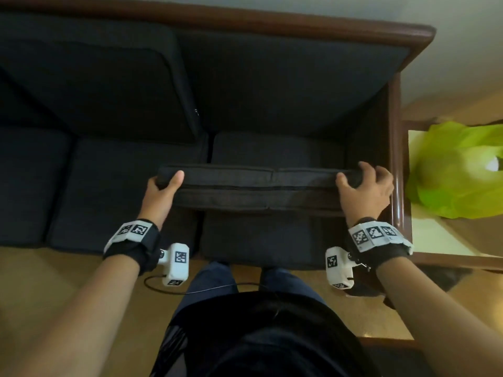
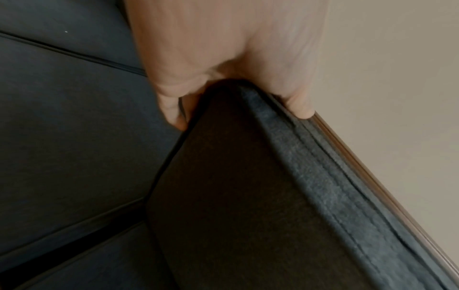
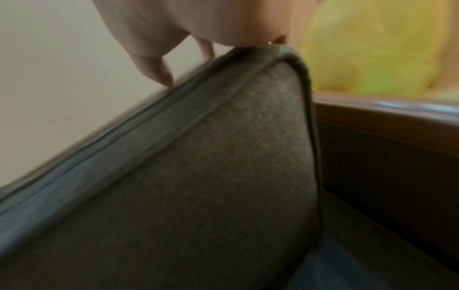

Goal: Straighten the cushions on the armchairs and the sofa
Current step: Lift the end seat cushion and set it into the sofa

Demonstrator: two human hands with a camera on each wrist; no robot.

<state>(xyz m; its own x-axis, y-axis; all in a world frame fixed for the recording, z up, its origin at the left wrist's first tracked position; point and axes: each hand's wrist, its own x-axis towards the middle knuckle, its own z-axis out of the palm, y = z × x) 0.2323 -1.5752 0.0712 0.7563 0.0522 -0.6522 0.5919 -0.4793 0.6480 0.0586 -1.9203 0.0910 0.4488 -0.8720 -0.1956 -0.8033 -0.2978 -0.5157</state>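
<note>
A dark grey back cushion (image 1: 258,186) is held on edge above the right seat of the sofa (image 1: 272,20), which has a brown wooden frame. My left hand (image 1: 163,186) grips its left top corner, thumb on the near side. My right hand (image 1: 362,186) grips the right top corner, fingers curled over the edge. In the left wrist view the cushion (image 2: 248,186) runs down from my left hand (image 2: 223,68). The right wrist view shows the cushion (image 3: 198,166) under my right hand (image 3: 186,29). Another back cushion (image 1: 89,85) leans against the backrest at the left.
Dark seat cushions (image 1: 122,191) lie side by side along the sofa. The wooden armrest (image 1: 396,159) stands close to my right hand. Beyond it a bright green bag (image 1: 457,170) sits on a side table (image 1: 435,240). My legs (image 1: 215,278) stand on the yellowish floor (image 1: 54,273).
</note>
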